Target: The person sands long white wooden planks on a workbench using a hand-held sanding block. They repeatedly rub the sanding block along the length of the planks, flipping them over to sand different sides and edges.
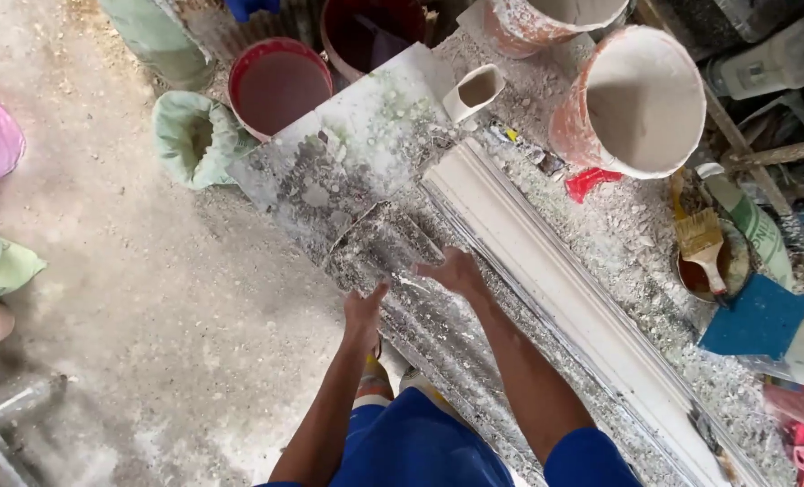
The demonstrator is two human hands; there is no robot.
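A long white plaster moulding (546,280) lies diagonally on a dusty, plaster-crusted workbench (357,153). My right hand (456,271) reaches out flat, palm down, over the grey bench surface just left of the moulding, fingers apart and holding nothing. My left hand (363,308) hovers at the bench's near edge, fingers loosely spread, also empty. Both arms come up from the bottom of the view over my blue clothing.
Two plaster-smeared buckets (637,99) stand at the back right, with a small white scoop (474,90) beside them. A paintbrush (702,245) rests in a bowl of brown liquid, next to a blue sponge (756,317). Red tubs (276,83) and green sacks (194,135) stand on the floor at the left.
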